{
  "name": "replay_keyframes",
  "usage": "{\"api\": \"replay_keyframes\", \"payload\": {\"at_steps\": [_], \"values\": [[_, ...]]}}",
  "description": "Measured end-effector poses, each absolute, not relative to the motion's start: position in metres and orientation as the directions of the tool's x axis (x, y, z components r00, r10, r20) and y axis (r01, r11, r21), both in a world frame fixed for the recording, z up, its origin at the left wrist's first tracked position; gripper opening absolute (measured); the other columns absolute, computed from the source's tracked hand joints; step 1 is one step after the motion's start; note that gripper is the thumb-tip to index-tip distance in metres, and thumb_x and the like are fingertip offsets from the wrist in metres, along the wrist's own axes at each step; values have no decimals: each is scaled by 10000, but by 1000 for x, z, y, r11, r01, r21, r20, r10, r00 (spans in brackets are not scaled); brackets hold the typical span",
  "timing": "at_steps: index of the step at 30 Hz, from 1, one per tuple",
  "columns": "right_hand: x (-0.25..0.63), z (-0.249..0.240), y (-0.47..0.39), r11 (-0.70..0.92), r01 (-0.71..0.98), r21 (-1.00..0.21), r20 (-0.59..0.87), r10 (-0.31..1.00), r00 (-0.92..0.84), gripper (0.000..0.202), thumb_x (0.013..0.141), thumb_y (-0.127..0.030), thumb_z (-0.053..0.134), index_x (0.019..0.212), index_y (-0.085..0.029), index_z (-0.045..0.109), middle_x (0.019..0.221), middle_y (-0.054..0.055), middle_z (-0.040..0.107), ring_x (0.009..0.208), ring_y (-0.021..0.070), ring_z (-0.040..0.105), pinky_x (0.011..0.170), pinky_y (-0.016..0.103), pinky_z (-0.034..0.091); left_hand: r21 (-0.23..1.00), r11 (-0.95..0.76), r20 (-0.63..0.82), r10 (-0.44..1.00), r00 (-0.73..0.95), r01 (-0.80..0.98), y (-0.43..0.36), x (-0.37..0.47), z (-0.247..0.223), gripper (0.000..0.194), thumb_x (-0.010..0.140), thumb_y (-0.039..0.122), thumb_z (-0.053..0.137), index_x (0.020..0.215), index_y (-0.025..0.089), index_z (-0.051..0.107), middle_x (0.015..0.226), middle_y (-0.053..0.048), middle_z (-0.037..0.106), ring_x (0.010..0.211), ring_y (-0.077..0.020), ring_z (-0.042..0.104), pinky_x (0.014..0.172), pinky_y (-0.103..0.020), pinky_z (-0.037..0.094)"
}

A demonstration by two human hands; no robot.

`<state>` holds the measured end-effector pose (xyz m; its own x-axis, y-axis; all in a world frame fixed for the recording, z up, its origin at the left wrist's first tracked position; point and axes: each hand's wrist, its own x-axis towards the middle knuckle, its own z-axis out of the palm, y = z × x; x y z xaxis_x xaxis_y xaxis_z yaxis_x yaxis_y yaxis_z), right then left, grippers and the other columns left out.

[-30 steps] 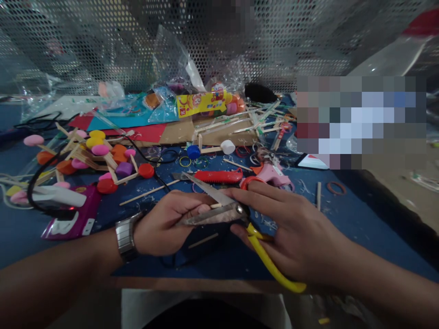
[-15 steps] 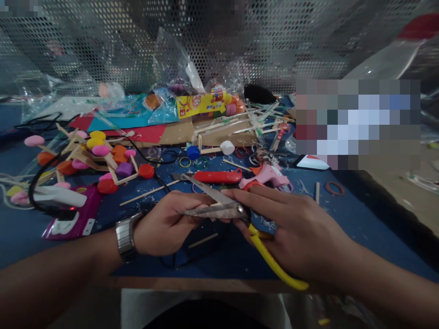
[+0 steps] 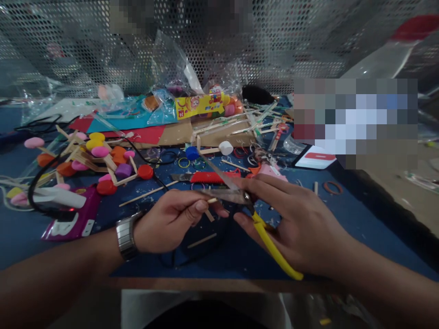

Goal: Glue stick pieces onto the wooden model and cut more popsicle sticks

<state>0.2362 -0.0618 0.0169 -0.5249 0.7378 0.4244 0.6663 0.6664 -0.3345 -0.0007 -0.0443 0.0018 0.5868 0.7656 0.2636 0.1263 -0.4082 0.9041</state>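
Yellow-handled scissors [image 3: 274,249] are in my right hand [image 3: 295,219], their blades spread and pointing up and left. My left hand [image 3: 171,219] pinches a short wooden stick [image 3: 212,200] just below the lower blade. Another piece of wood [image 3: 209,215] sticks out beneath the left fingers. Beyond the hands lies a red cutter [image 3: 216,176] on the blue table. A blue cap and a white cap [image 3: 226,147] are joined by sticks behind it.
At left stand joined sticks with coloured caps [image 3: 145,172], near a purple device [image 3: 73,219] with a black cable. Plastic bags, cardboard [image 3: 176,134] and loose sticks lie at the back. A phone-like screen [image 3: 313,157] and a rubber ring [image 3: 332,187] are at right.
The scissors have shifted slightly right, away from the left fingers. The stick end and a second piece of wood now show at my left hand.
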Motion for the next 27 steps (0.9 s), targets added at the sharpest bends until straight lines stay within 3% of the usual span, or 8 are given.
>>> {"api": "replay_keyframes", "payload": {"at_steps": [5,8,12,17,27], "values": [[236,14,-64,682,645,-344,410,727,-551,395,921,-271,595,1302,-172,628,1116,135,732,922,233,729,790,344,611,868,-496,369,685,628,32,-40,1,4,357,1030,201,480,697,144,596,641,7,603,556,-73,494,547,-162,437],[235,13,-64,684,642,-348,411,726,-551,396,916,-272,610,1294,-158,638,1101,136,732,914,231,730,792,339,611,853,-521,413,655,634,-17,-39,1,4,259,978,86,514,746,149,610,758,-17,693,679,-88,618,649,-158,495],[234,12,-65,692,625,-362,421,719,-553,375,909,-263,613,1264,-148,651,1073,138,726,897,229,726,780,343,609,880,-475,384,684,620,-22,-39,-1,1,207,991,109,516,897,160,693,874,-53,756,852,-148,722,761,-204,557],[235,12,-65,694,617,-371,415,719,-558,383,914,-268,612,1277,-151,649,1060,130,726,900,222,720,777,329,606,891,-448,399,685,610,-79,-39,-1,-1,213,1011,159,520,966,161,729,922,-83,778,923,-182,747,823,-234,579],[234,12,-65,680,648,-343,408,729,-549,389,925,-278,595,1290,-156,654,1064,139,733,878,237,730,738,347,607,872,-490,391,693,606,-2,-40,0,6,163,958,102,563,851,156,674,783,-47,749,764,-146,728,698,-195,565]]}}
